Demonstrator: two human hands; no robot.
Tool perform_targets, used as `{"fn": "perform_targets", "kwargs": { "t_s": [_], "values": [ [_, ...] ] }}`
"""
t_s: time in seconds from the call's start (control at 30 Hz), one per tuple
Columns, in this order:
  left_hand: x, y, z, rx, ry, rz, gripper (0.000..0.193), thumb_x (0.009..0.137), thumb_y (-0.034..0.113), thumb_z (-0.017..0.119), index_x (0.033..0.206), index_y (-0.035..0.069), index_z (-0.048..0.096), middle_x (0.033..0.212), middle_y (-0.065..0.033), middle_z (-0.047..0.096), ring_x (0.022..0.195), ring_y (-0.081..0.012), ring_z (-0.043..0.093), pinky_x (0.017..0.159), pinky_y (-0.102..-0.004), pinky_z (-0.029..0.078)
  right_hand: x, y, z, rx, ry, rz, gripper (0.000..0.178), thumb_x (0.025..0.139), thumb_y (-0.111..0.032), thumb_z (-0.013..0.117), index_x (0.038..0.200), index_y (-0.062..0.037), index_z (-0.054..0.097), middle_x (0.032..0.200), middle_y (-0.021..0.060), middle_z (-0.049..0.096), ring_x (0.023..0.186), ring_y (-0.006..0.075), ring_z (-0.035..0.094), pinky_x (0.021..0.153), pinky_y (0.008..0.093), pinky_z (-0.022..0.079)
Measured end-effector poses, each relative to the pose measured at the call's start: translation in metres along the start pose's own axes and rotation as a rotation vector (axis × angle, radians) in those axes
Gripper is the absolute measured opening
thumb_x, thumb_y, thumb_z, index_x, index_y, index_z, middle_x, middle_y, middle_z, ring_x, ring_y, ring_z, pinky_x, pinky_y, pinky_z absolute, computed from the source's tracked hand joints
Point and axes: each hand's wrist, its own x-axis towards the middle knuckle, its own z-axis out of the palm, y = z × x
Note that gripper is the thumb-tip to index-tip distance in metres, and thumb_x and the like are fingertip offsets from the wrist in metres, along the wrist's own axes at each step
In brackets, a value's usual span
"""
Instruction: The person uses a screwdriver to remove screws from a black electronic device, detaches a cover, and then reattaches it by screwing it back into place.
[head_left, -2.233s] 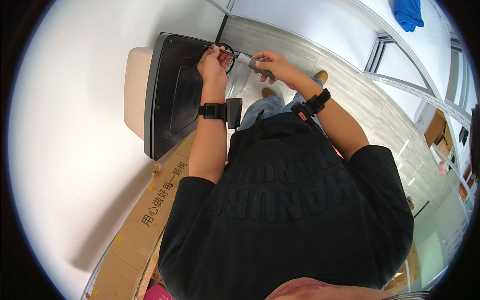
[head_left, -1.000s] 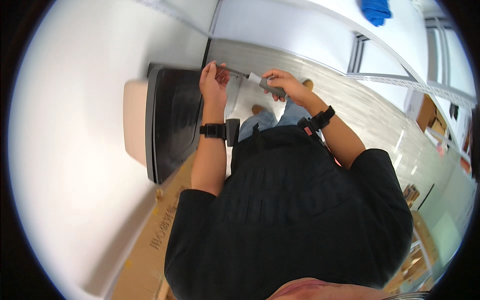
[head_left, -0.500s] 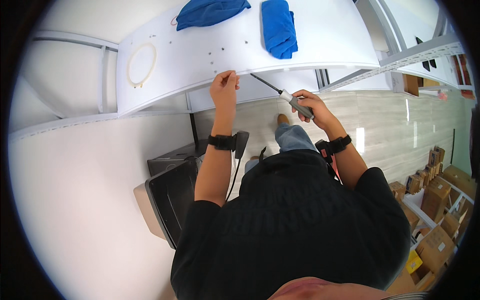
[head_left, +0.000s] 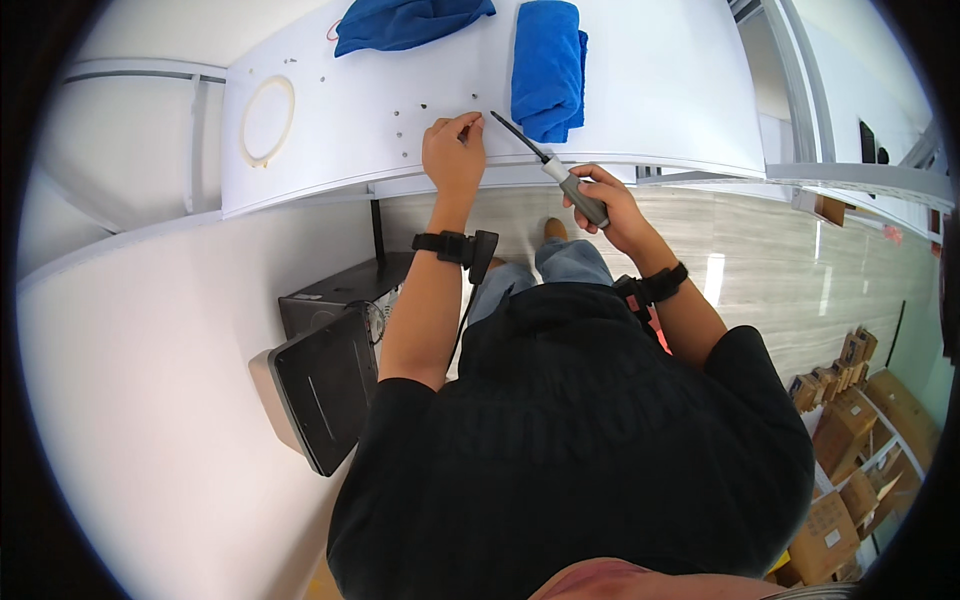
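My right hand (head_left: 612,205) is wrapped round the grey handle of a screwdriver (head_left: 522,136), whose dark shaft points up and left over the white tabletop (head_left: 660,100). Just left of the screwdriver's tip, my left hand (head_left: 456,155) is closed, thumb and fingertips pinched together. Whatever lies in that pinch is too small to make out. Several small dark pieces that look like screws (head_left: 424,106) are scattered on the tabletop beyond and beside my left hand. To the right of the tip lies a folded blue towel (head_left: 545,75).
A second blue cloth item (head_left: 410,25) lies at the table's far side, and a cream ring (head_left: 246,125) at its left. Metal frame posts (head_left: 800,80) rise at the right. Black equipment (head_left: 325,390) stands below at left; cardboard boxes (head_left: 845,430) fill a rack at lower right.
Both hands have moved farther in over the tabletop, and the screwdriver's tip is now closer to my left fingertips. The whole view has shifted slightly.
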Motion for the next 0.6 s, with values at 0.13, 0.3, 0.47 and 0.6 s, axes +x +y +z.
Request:
{"fn": "perform_targets", "kwargs": {
  "t_s": [0.13,0.3,0.47,0.6],
  "values": [
    [0.0,-0.002,0.006,0.027,0.067,0.011,0.007,0.076,0.016,0.07,0.081,0.012,0.073,0.072,-0.0024,0.061,0.073,-0.0224,0.056,0.065,-0.0337,0.045,0.003,0.002,-0.007,-0.005,-0.005,0.022,0.028,0.09,-0.018,0.049,0.115,-0.0051,0.047,0.083,0.0104,0.062,0.053,0.0135,0.054,0.043,0.023,0.037],
    [-0.002,-0.008,0.012,0.012,0.09,0.143,0.012,0.077,0.019,0.069,0.086,0.013,0.072,0.073,-0.0055,0.062,0.075,-0.0238,0.057,0.068,-0.0343,0.046,0.005,0.0,-0.014,-0.072,0.078,0.002,0.034,0.088,-0.02,0.049,0.118,-0.0031,0.047,0.084,0.0113,0.062,0.055,0.0137,0.055,0.042,0.0238,0.037],
    [-0.008,-0.015,0.004,-0.009,0.184,0.047,0.013,0.075,0.015,0.07,0.088,0.012,0.072,0.073,-0.0035,0.062,0.074,-0.0222,0.056,0.067,-0.034,0.045,0.007,0.006,-0.001,-0.041,-0.062,0.018,0.035,0.089,-0.017,0.046,0.12,-0.003,0.044,0.085,0.0136,0.06,0.054,0.0155,0.053,0.042,0.0237,0.036],
    [-0.008,-0.018,0.007,-0.066,0.159,0.071,0.015,0.074,0.012,0.07,0.089,0.011,0.071,0.072,-0.0031,0.062,0.072,-0.0215,0.056,0.066,-0.0342,0.045,0.012,0.004,0.003,-0.06,-0.058,0.021,0.035,0.088,-0.018,0.046,0.12,-0.0029,0.044,0.085,0.0138,0.06,0.054,0.0155,0.053,0.042,0.0238,0.035]
  ]
}}
